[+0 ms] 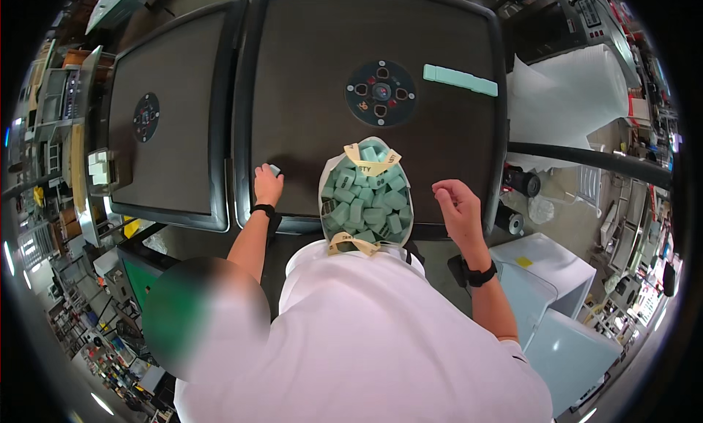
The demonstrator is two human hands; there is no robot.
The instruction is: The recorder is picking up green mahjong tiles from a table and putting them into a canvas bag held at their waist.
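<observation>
Left hand [267,185] sits on the near-left part of the dark counter [307,50], fingers curled onto a single green tile [274,170] at its far edge; closed on it, w/ the tile touching the surface. Right hand [455,203] hovers over the near-right edge, fingers loosely bent together, looks empty, though can't tell for sure what's inside the curl. Between both hands, near edge of the counter: a clear bag [366,196] w/ yellow tape, packed w/ more green tiles. Far right lies a row of tiles [460,80] laid end to end. A round panel [381,93] marks the centre.

Tiles look small, hard, smooth, prob. light but slick; pinch by the long sides w/ thumb & forefinger. Bag is soft, would sag, so hold it from below.
</observation>
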